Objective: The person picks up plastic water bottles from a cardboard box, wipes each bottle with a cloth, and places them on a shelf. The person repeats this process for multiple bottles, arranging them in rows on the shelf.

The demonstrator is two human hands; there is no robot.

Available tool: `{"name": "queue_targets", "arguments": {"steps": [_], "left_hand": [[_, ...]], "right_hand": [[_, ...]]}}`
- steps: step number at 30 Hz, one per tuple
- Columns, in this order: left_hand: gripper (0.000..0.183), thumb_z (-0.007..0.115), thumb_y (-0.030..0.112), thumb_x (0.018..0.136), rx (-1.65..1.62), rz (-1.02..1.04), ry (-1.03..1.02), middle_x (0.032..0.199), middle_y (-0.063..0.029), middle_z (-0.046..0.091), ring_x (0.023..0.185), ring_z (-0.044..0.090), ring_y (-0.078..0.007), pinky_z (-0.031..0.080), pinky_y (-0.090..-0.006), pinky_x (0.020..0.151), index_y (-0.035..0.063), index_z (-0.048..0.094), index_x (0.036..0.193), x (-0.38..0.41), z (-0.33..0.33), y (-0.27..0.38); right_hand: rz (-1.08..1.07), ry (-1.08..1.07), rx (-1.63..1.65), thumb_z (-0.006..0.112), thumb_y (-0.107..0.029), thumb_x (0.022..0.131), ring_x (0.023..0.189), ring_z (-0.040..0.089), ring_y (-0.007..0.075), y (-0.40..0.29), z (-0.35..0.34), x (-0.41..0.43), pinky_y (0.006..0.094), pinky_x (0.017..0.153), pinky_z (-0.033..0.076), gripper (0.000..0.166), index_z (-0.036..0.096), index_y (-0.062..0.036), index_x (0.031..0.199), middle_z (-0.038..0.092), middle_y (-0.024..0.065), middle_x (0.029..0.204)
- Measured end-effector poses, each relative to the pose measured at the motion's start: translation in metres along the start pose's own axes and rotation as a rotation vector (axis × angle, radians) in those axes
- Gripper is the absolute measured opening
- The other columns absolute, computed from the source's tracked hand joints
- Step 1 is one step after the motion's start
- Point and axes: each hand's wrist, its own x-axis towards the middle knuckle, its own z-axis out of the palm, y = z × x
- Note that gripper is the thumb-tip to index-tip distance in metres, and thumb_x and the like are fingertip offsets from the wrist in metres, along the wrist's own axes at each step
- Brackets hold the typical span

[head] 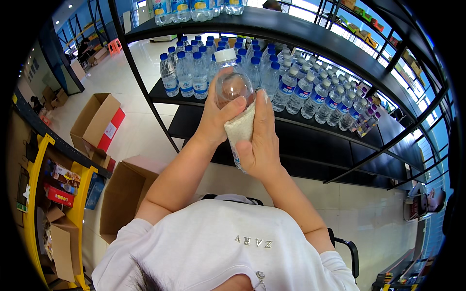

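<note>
A clear plastic bottle with a white cap (pixel 225 55) is held up, tilted, in front of the shelf. My left hand (pixel 222 109) grips it around the upper body, its thumb lying across the front. A folded cream cloth (pixel 241 125) lies against the bottle's side, with my right hand (pixel 263 138) pressing it there. The bottle's lower end shows below the cloth, and its middle is largely hidden. Right behind my hands stand rows of blue-capped water bottles (pixel 200 78), and to their right rows of white-capped bottles (pixel 304 91) with blue labels.
A black metal shelf (pixel 305 31) spans the front, with large labelled bottles (pixel 202 9) on its upper board. Open cardboard boxes (pixel 122 196) stand on the floor at left, near a yellow-framed rack (pixel 85 189). A black chair armrest (pixel 351 247) is at lower right.
</note>
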Motion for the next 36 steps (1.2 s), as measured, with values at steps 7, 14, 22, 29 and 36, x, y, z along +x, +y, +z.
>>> {"name": "queue_targets", "arguments": {"steps": [7, 14, 22, 29, 36], "left_hand": [[0.078, 0.071, 0.02, 0.067, 0.028, 0.005, 0.015, 0.108, -0.0118, 0.048, 0.097, 0.055, -0.0244, 0.046, -0.037, 0.084, 0.01, 0.026, 0.131, 0.002, -0.002, 0.004], [0.078, 0.072, 0.027, 0.066, 0.05, 0.03, -0.007, 0.108, -0.0134, 0.048, 0.096, 0.055, -0.027, 0.047, -0.0386, 0.083, 0.0138, 0.028, 0.129, 0.01, -0.002, 0.012], [0.077, 0.074, 0.027, 0.064, -0.076, -0.002, -0.048, 0.107, -0.0147, 0.05, 0.095, 0.056, -0.0279, 0.048, -0.0389, 0.08, 0.0164, 0.03, 0.127, 0.024, 0.003, 0.013], [0.074, 0.075, 0.027, 0.063, -0.162, -0.084, -0.11, 0.106, -0.0154, 0.051, 0.092, 0.057, -0.0277, 0.05, -0.0388, 0.078, 0.0177, 0.032, 0.122, 0.035, 0.011, 0.005], [0.067, 0.072, 0.032, 0.066, -0.218, -0.12, -0.236, 0.111, -0.0191, 0.05, 0.097, 0.057, -0.0279, 0.049, -0.0405, 0.081, 0.0181, 0.036, 0.122, 0.061, 0.015, 0.007]], "right_hand": [[0.101, -0.02, -0.052, 0.056, -0.035, 0.081, 0.114, 0.039, 0.041, -0.004, 0.006, -0.007, 0.0413, 0.09, 0.038, 0.077, 0.015, 0.0031, 0.135, 0.031, 0.0269, 0.129], [0.246, -0.04, 0.06, 0.068, -0.033, 0.07, 0.108, 0.045, 0.0376, -0.001, 0.006, -0.032, 0.0408, 0.085, 0.041, 0.085, 0.022, 0.0002, 0.133, 0.038, 0.0237, 0.124], [0.469, -0.052, 0.429, 0.064, -0.032, 0.071, 0.108, 0.048, 0.033, 0.015, 0.004, -0.046, 0.0365, 0.09, 0.039, 0.077, 0.026, 0.0012, 0.131, 0.044, 0.0218, 0.122], [0.502, -0.106, 0.667, 0.049, -0.032, 0.084, 0.101, 0.053, 0.0218, 0.027, -0.009, -0.042, 0.0325, 0.088, 0.04, 0.059, 0.03, 0.0008, 0.128, 0.054, 0.0155, 0.11], [0.464, -0.163, 0.797, 0.031, -0.049, 0.09, 0.099, 0.05, 0.0156, 0.044, -0.012, -0.024, 0.0289, 0.084, 0.04, 0.062, 0.036, 0.0045, 0.12, 0.052, 0.0114, 0.11]]}}
